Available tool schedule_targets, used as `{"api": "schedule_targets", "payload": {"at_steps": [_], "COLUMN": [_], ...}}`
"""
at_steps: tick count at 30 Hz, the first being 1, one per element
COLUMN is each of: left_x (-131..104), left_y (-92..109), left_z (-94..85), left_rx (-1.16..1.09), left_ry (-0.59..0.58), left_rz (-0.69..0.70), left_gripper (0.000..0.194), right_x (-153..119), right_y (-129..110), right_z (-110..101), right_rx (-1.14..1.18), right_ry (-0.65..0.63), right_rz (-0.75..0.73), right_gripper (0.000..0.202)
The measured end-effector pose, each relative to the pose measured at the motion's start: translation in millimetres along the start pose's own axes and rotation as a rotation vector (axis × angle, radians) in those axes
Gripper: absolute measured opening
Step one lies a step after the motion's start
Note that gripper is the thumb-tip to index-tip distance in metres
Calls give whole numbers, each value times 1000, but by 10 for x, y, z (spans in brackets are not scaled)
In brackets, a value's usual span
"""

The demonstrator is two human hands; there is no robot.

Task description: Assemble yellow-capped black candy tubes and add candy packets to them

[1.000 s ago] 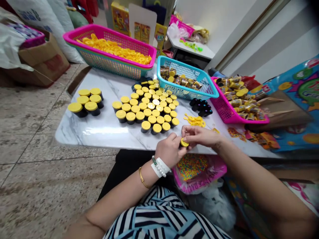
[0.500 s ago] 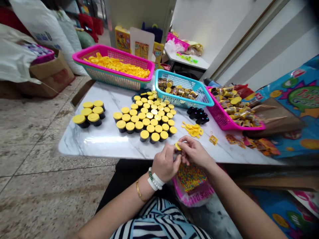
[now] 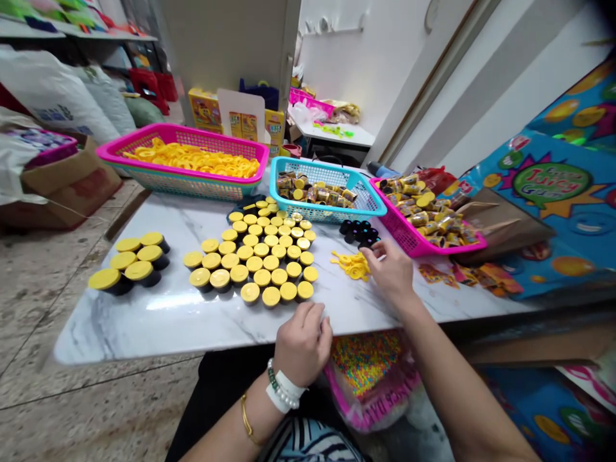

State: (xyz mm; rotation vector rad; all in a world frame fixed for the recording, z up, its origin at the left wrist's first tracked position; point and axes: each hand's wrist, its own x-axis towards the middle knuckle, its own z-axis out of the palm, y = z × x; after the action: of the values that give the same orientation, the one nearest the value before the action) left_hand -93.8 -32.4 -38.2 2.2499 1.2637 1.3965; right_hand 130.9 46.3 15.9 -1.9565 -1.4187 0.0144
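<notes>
My left hand (image 3: 304,340) rests by the table's front edge, fingers curled; anything inside them is hidden. It is nearest to the front pots of a large group with yellow lids (image 3: 271,296). My right hand (image 3: 391,273) reaches over the table, thumb and fingers apart, with nothing visible between them. Its fingertips are beside a small pile of yellow plastic pieces (image 3: 353,265), just below several black pots (image 3: 359,232). A smaller group of yellow-lidded black pots (image 3: 123,260) stands at the left.
Behind the pots are a pink basket (image 3: 183,135) of yellow pieces and a blue basket (image 3: 327,168) of small wrapped items. Another pink basket (image 3: 409,236) stands at the right. Below the table edge is a bag of colourful beads (image 3: 368,359). Wrappers (image 3: 436,274) lie at the right.
The view has shifted. My hands have separated, and the right has moved forward to the yellow pieces. The yellow-lidded pot is gone from between them; one more pot stands at the group's front right.
</notes>
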Motion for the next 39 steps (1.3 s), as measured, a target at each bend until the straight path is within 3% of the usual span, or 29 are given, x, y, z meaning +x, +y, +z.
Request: {"api": "schedule_targets", "payload": {"at_steps": [4, 8, 11, 13, 16, 19, 22, 25, 29, 34, 39], "left_x": [-4, 3, -1, -8, -4, 37, 103, 159, 198, 205, 211], "left_y": [7, 11, 9, 9, 23, 62, 108, 134, 131, 154, 169], "left_z": [2, -4, -8, -17, -44, -72, -70, -36, 14, 15, -38], "left_rx": [33, 44, 50, 48, 18, -26, -26, -43, -93, -110, -17], "left_ry": [-24, -37, -45, -49, -66, -125, -215, -306, -338, -292, -292], "left_rz": [17, 31, 37, 39, 18, -38, -57, -59, -123, -120, -85], "left_gripper": [22, 19, 19, 20, 24, 34, 50, 51, 35, 32, 29], "right_x": [275, 337, 302, 207, -78, -464, -773, -900, -860, -757, -798], "right_y": [169, 139, 112, 82, -8, -122, -198, -218, -140, 206, 466], "right_z": [137, 265, 201, 71, -188, -360, -358, -300, -316, -301, -235], "right_rx": [-460, -546, -535, -511, -429, -309, -192, 49, 229, -55, -180], "right_ry": [34, 63, 72, 98, 88, -118, -274, -356, -374, -65, -84], "right_rz": [-70, -79, -94, -174, -424, -669, -774, -738, -677, -539, -533], "right_gripper": [39, 25, 18, 18, 21, 20, 13, 6, 20, 23, 26]}}
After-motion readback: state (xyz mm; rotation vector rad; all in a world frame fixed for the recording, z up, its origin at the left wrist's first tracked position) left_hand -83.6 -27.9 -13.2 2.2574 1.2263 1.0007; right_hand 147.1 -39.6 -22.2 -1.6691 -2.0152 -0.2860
